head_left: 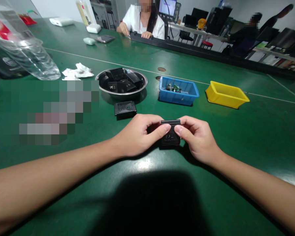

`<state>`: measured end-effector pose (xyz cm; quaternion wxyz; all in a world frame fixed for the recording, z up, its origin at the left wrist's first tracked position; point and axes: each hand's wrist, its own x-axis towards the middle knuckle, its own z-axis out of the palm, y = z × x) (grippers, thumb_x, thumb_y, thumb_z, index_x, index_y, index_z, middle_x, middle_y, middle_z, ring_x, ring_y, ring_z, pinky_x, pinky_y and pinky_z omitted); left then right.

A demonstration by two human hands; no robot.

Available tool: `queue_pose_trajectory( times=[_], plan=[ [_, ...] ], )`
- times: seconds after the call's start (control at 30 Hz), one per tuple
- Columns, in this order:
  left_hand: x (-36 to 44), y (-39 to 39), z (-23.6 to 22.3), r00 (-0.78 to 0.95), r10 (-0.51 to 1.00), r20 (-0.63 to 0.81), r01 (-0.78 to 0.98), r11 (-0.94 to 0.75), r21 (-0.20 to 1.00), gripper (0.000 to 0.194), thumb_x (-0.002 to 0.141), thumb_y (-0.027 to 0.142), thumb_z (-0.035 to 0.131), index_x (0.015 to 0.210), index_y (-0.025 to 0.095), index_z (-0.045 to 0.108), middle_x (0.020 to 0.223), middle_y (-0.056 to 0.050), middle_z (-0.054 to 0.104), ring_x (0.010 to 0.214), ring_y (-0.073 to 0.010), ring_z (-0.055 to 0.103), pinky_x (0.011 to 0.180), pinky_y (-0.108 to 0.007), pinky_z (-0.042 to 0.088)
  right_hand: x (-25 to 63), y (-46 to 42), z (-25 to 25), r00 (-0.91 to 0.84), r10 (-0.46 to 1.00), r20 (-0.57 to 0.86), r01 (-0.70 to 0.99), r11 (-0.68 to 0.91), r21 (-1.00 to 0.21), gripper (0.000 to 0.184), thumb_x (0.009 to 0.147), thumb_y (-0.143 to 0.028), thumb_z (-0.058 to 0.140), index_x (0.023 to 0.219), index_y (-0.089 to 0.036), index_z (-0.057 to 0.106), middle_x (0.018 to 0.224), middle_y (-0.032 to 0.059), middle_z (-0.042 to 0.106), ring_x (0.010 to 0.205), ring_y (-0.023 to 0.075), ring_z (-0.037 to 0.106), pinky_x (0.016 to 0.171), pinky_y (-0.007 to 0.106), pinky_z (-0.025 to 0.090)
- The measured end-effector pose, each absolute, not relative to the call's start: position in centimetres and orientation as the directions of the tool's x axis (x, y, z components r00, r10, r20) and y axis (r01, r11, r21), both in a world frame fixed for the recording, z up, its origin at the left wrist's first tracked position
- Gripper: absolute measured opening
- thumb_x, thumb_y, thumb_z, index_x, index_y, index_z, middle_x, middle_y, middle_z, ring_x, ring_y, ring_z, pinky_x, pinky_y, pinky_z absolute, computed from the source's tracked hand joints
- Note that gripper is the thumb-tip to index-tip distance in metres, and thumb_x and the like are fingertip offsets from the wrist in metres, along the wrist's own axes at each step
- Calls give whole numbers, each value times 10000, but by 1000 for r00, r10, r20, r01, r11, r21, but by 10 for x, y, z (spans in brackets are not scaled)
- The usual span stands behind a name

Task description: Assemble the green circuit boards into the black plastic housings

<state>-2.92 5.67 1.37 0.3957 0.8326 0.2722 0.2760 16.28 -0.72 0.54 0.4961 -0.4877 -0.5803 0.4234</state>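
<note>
Between my two hands is a small black plastic case [170, 137] with raised markings on its face. My left hand [140, 134] pinches its left side, thumb on the face and fingers behind the upper edge. On the opposite side my right hand [199, 136] grips it the same way, its thumb close to the left one. A second black case [125, 109] lies on the green table just beyond my left hand. Behind that one, a round metal bowl [123, 95] holds several more black cases [124, 80]. The fingers' far sides are hidden behind the case.
A blue bin [178, 96] with small circuit boards [173, 88] and a yellow bin [226, 95] stand beyond my hands. A clear plastic bottle [27, 49], crumpled tissue [78, 71] and a phone [105, 39] are at the left. Across the table [142, 193] sits a person [144, 21].
</note>
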Motion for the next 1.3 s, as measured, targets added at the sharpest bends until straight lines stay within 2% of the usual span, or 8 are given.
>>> queue_pose_trajectory(
  times=[0.13,0.33,0.73,0.87,1.0,1.07,1.2,1.3],
  plan=[
    [-29,57,11,700,697,158,206,-408,889,346,902,453,577,770,134,593,680,12,559,613,-113,502,552,-223,369,164,-5,1,-43,995,95,20,96,-995,317,841,-464,745,793,-170,635,625,-27,631,525,107,594,492,221,497],
    [-27,58,8,738,663,125,54,-242,969,320,883,428,675,906,110,660,802,-58,692,753,-184,656,697,-289,528,170,-2,1,-173,984,36,-81,22,-996,508,776,-369,835,1197,-231,585,735,-33,680,638,152,694,609,267,577],
    [-29,58,11,771,620,148,125,-375,919,375,894,474,658,803,112,691,773,-54,705,736,-172,655,662,-242,500,170,-4,4,-221,974,47,-37,40,-999,393,760,-353,849,1049,-195,635,740,-9,692,583,135,657,568,262,587],
    [-27,55,10,728,670,148,217,-430,876,400,943,484,567,801,122,664,715,-35,680,647,-140,606,594,-231,441,172,0,1,-233,971,43,-71,28,-997,308,837,-338,781,1064,-188,636,773,3,706,581,127,668,574,251,570],
    [-27,49,10,559,794,239,423,-521,741,395,990,433,465,768,154,636,603,-9,614,547,-134,544,537,-250,359,175,10,-6,-142,990,28,-44,22,-999,271,875,-383,733,1037,-191,631,766,-4,706,573,112,666,517,199,492],
    [-28,43,9,574,735,361,438,-648,623,380,977,390,472,684,173,578,548,-2,573,494,-134,508,521,-263,332,173,18,-7,-103,995,-12,36,-9,-999,284,878,-432,705,988,-183,624,687,-15,678,517,108,629,434,180,403],
    [-25,24,4,821,276,500,161,-952,260,355,946,383,505,651,195,560,544,-14,598,504,-175,574,472,-287,348,162,33,-2,-102,994,-50,308,-16,-951,331,896,-508,603,974,-187,614,566,-42,617,393,112,508,401,216,341],
    [-19,5,0,904,18,427,-23,-996,90,358,940,424,551,656,210,585,542,3,627,484,-183,604,399,-307,315,147,46,3,-89,996,31,607,79,-791,347,959,-486,448,863,-195,612,512,-27,580,406,139,507,469,253,351]
  ],
)
